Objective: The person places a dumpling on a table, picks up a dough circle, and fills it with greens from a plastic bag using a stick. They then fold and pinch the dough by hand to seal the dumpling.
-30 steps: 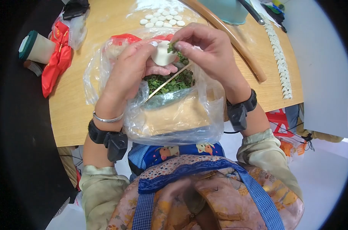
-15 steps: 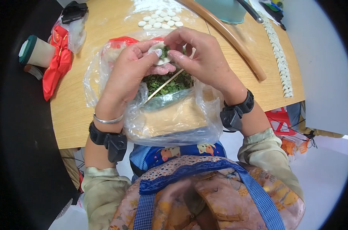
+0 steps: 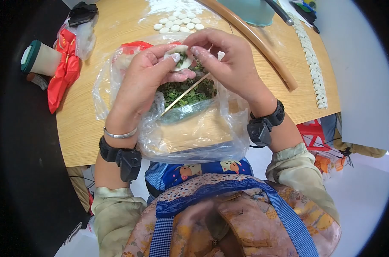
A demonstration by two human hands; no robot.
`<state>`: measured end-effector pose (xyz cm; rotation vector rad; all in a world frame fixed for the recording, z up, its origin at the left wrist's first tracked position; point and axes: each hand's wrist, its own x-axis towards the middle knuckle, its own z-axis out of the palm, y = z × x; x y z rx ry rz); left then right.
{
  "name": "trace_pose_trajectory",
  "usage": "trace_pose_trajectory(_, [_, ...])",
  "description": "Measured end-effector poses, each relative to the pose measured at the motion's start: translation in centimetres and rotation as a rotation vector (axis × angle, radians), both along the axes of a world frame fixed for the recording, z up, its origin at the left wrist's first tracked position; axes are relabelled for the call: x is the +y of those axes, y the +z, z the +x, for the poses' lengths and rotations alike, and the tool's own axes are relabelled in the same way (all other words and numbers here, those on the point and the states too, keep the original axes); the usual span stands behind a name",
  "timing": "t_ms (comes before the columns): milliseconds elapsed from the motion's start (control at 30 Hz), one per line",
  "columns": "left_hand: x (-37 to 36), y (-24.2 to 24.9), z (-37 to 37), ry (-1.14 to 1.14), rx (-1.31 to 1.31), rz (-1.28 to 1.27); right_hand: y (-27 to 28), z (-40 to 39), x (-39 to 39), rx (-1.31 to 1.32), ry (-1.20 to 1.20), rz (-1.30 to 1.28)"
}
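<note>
My left hand [image 3: 145, 70] is closed on a round dumpling wrapper [image 3: 186, 62], its thumb pressing on the dark green chopped filling at the centre. The wrapper lies spread, not folded over. My right hand [image 3: 228, 58] is beside the wrapper's upper right edge, thumb and index finger apart; its other fingers are partly hidden. Both hands have white flour on them. Below them, a plastic bag [image 3: 153, 137] surrounds a container of chopped green filling [image 3: 186, 92]. A thin wooden stick [image 3: 181, 97] slants across the filling, its upper end hidden by my right hand.
Several small dough discs [image 3: 177, 21] lie on the floured table. A long wooden rod [image 3: 263, 51] rests at right, near a row of folded dumplings [image 3: 312, 64]. A lidded cup [image 3: 42, 58] and red bag [image 3: 64, 77] stand at left. A teal container [image 3: 252, 13] is behind.
My right thumb has drawn back to the upper right, off the filling. The wrapper now opens wider toward me in my left hand, which has barely moved.
</note>
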<state>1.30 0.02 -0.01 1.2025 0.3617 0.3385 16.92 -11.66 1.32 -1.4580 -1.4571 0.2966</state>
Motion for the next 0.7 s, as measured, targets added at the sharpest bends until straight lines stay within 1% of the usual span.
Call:
trace_pose_trajectory(33, [-0.1, 0.1, 0.0, 0.024, 0.017, 0.014, 0.2, 0.1, -0.1, 0.042, -0.001, -0.026])
trace_pose_trajectory(167, [0.5, -0.1, 0.0, 0.044, 0.014, 0.021, 0.5, 0.8, -0.2, 0.016, -0.046, -0.005])
trace_pose_trajectory(233, [0.7, 0.1, -0.2, 0.062, -0.040, 0.012, 0.3, 1.3, -0.2, -0.095, -0.031, -0.022])
trace_pose_trajectory(267, [0.9, 0.0, -0.2, 0.065, -0.055, 0.012, 0.2, 1.4, -0.2, -0.094, -0.031, -0.024])
trace_pose_trajectory(333, [1.3, -0.2, -0.3, 0.064, -0.093, -0.013, 0.1, 1.6, -0.2, -0.283, -0.045, -0.083])
trace_pose_trajectory(367, [1.5, -0.4, -0.4, 0.064, -0.132, -0.035, 0.0, 1.6, -0.2, -0.284, -0.045, -0.084])
trace_pose_trajectory(433, [1.4, -0.3, -0.4, 0.076, -0.116, -0.024, -0.3, 1.6, -0.3, -0.452, 0.047, -0.187])
trace_pose_trajectory(467, [1.4, -0.2, -0.4, 0.088, -0.100, -0.013, -0.5, 1.6, -0.3, -0.452, 0.048, -0.188])
trace_pose_trajectory(533, [1.4, -0.3, -0.4, 0.093, -0.101, -0.009, -0.8, 1.2, 0.0, -0.507, 0.132, -0.232])
trace_pose_trajectory(700, [1.3, -0.2, -0.4, 0.098, -0.117, -0.016, -1.3, 0.2, 0.0, -0.475, 0.209, -0.197])
